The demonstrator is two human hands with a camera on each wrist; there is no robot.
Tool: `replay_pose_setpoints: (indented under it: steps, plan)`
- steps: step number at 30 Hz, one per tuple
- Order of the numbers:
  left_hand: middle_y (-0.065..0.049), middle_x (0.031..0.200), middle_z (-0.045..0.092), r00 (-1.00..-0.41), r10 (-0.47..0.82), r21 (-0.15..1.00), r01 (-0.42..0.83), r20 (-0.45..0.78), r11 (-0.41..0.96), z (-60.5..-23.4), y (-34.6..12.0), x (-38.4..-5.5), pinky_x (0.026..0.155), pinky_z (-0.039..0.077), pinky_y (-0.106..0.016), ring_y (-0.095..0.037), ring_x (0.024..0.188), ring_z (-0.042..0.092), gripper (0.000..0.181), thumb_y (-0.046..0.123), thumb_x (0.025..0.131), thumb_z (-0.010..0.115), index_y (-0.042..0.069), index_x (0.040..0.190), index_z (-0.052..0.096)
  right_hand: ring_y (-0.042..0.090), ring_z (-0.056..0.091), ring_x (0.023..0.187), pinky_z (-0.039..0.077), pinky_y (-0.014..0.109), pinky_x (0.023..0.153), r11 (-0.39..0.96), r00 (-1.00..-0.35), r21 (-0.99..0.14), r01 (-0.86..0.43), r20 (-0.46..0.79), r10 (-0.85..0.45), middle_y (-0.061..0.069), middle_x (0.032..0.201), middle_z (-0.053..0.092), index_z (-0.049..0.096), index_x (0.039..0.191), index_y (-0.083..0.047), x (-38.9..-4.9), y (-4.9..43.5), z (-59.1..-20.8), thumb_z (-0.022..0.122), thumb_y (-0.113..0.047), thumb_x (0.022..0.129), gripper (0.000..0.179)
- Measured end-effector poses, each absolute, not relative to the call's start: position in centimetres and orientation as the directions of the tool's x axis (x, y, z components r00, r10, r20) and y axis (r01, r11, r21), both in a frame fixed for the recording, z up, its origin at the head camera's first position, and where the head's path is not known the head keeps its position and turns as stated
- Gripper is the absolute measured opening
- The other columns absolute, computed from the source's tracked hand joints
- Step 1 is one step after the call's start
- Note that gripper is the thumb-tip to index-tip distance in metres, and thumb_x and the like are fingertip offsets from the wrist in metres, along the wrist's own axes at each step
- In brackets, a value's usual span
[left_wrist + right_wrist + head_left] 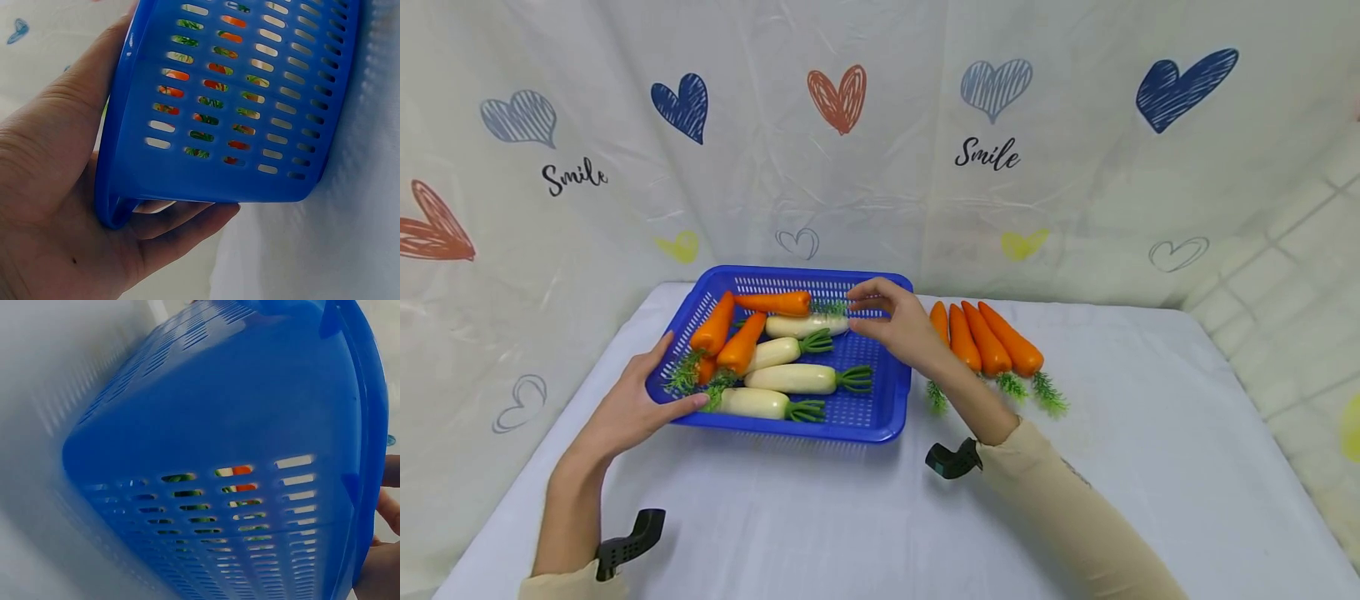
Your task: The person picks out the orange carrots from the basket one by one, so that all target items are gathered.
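Note:
A blue plastic basket (850, 432) with slotted walls holds several orange carrots (743, 343) with feathery leaves and several white radishes (792, 379) with green stalks. My left hand (638, 407) grips its front left corner, thumb along the front rim and the other fingers around the outer left side. In the left wrist view those fingers (187, 240) reach past the rim along the basket wall. Over the basket's right rim reaches my right hand (891, 321), thumb and fingers bent but parted, fingertips close to the end of the rearmost radish (808, 325).
To the right of the basket, several more carrots (992, 346) lie side by side on the white tablecloth (1135, 467), leaves toward me. A pale curtain (910, 167) printed with hearts hangs behind the table. Black camera mounts (953, 458) sit at both wrists.

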State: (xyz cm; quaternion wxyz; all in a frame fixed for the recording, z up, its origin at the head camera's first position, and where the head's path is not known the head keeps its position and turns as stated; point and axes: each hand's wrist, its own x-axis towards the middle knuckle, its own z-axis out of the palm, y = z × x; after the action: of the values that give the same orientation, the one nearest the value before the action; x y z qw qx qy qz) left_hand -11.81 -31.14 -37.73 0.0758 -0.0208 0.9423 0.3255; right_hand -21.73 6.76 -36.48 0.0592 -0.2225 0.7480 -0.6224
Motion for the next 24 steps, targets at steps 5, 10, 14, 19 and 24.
replay_pose_setpoints:
  steps: [5,10,14,19,24]
  plan:
    - [-0.039,0.162,0.018,-0.988,0.014,0.614,-0.083,-0.151,0.785,-37.8,-31.2,-11.8,0.111,0.038,-0.077,-0.056,0.135,0.039,0.115,0.056,0.091,0.073,0.023,0.168,-0.005,0.039,0.061,0.133,0.061,0.045,0.102,0.148,-0.885,-0.952,-0.269,0.184,-0.427,0.020,0.142,0.060,0.061,0.133,-0.001,-22.1,6.0,-36.5,0.073,-0.007,0.096,0.039]
    - [-0.038,0.163,0.018,-0.988,0.011,0.614,-0.087,-0.154,0.784,-37.8,-31.2,-11.9,0.111,0.037,-0.078,-0.056,0.136,0.038,0.116,0.056,0.091,0.073,0.023,0.168,-0.005,0.037,0.062,0.133,0.061,0.044,0.101,0.161,-0.881,-0.945,-0.283,0.190,-0.434,0.019,0.141,0.062,0.063,0.130,-0.005,-22.4,5.4,-36.4,0.074,-0.006,0.095,0.037]
    - [-0.038,0.162,0.019,-0.988,0.007,0.610,-0.090,-0.155,0.787,-37.8,-31.2,-11.9,0.110,0.038,-0.077,-0.056,0.134,0.039,0.116,0.057,0.090,0.073,0.024,0.168,-0.005,0.038,0.061,0.134,0.059,0.046,0.105,0.184,-0.877,-0.941,-0.284,0.177,-0.447,0.019,0.142,0.061,0.063,0.131,-0.007,-22.7,4.9,-36.4,0.074,-0.007,0.095,0.037]
    - [-0.038,0.162,0.020,-0.989,0.006,0.611,-0.088,-0.151,0.786,-37.7,-31.2,-11.8,0.110,0.039,-0.077,-0.055,0.134,0.040,0.116,0.056,0.090,0.074,0.023,0.168,-0.005,0.038,0.057,0.137,0.056,0.047,0.109,0.218,-0.863,-0.933,-0.285,0.150,-0.483,0.020,0.146,0.058,0.060,0.138,-0.003,-23.4,4.4,-36.4,0.075,-0.005,0.094,0.046]
    - [-0.037,0.162,0.020,-0.989,0.009,0.619,-0.086,-0.149,0.781,-37.8,-31.3,-11.8,0.110,0.039,-0.077,-0.054,0.132,0.041,0.116,0.056,0.090,0.074,0.023,0.169,-0.004,0.035,0.053,0.142,0.054,0.046,0.112,0.253,-0.841,-0.921,-0.296,0.126,-0.527,0.019,0.151,0.055,0.055,0.144,0.000,-23.9,4.1,-36.3,0.075,-0.004,0.094,0.054]
